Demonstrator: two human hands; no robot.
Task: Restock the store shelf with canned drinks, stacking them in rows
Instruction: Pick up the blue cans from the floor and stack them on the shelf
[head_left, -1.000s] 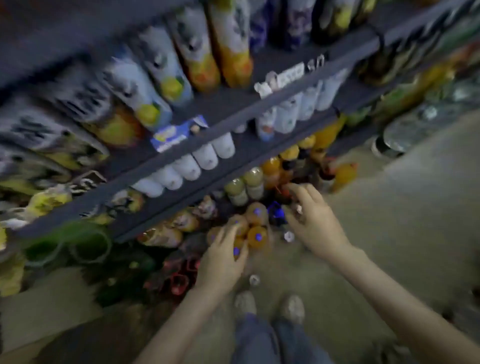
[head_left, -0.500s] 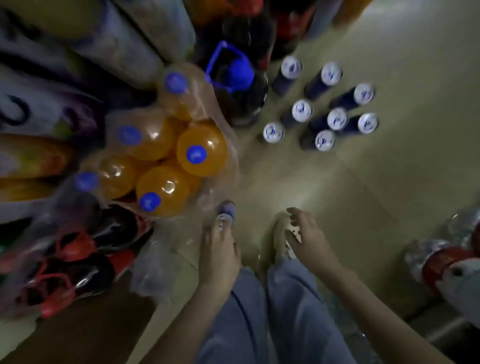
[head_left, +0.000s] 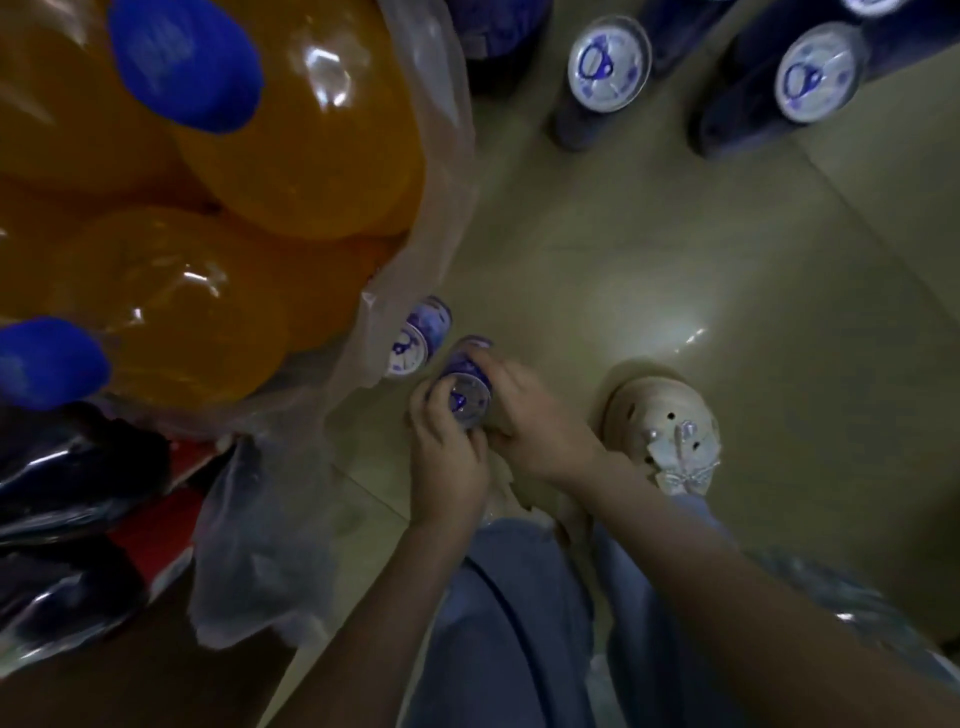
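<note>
A blue drink can with a silver top (head_left: 464, 397) stands on the floor just in front of my feet. My left hand (head_left: 448, 457) curls round its left side and my right hand (head_left: 535, 421) wraps its right side, so both grip the same can. A second blue can (head_left: 415, 343) stands right beside it to the upper left, partly tucked under loose plastic wrap. Two more blue cans (head_left: 608, 65) (head_left: 815, 73) stand on the floor farther away near the top edge.
A shrink-wrapped pack of orange soda bottles with blue caps (head_left: 249, 171) fills the upper left, very close to the camera. Dark bottles with red labels (head_left: 78, 493) lie at the left. My beige shoe (head_left: 665, 421) is right of the hands on the tiled floor (head_left: 675, 249).
The camera has dropped much closer to the floor. Both hands have come together round the can by my feet; half a second ago only the left touched it.
</note>
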